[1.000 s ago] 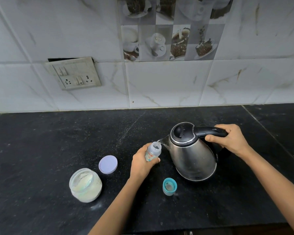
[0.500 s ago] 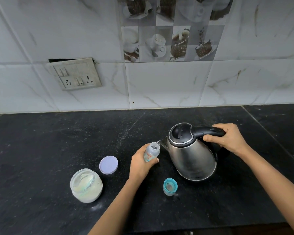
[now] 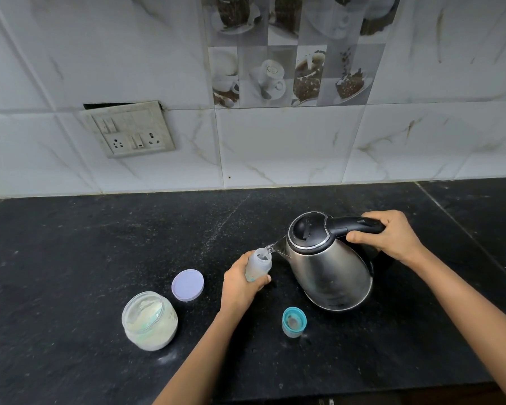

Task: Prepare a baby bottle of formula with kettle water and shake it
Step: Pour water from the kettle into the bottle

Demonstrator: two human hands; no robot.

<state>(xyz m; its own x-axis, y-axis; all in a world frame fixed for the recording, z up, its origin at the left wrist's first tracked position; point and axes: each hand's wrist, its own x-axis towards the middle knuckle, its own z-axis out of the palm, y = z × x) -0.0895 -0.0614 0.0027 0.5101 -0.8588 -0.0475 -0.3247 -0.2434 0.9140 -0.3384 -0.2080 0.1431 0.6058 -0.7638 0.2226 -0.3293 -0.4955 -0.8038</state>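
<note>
Right hand (image 3: 392, 238) is wrapped around the black handle of the kettle (image 3: 330, 267), tilted so the spout sits just over the open bottle (image 3: 257, 263); a thin stream of water shows at the mouth. Left hand (image 3: 240, 285) grips the bottle's lower body, lifted off the counter (image 3: 70, 258). Kettle likely heavy and steel-hot: handle only. Bottle is light, thin plastic, probably warms and gets slick if splashed; hold low, clear of the rim. Teal cap (image 3: 294, 321) stands near the kettle base, powder jar (image 3: 149, 320) open, its lid (image 3: 187, 285) beside it.
</note>
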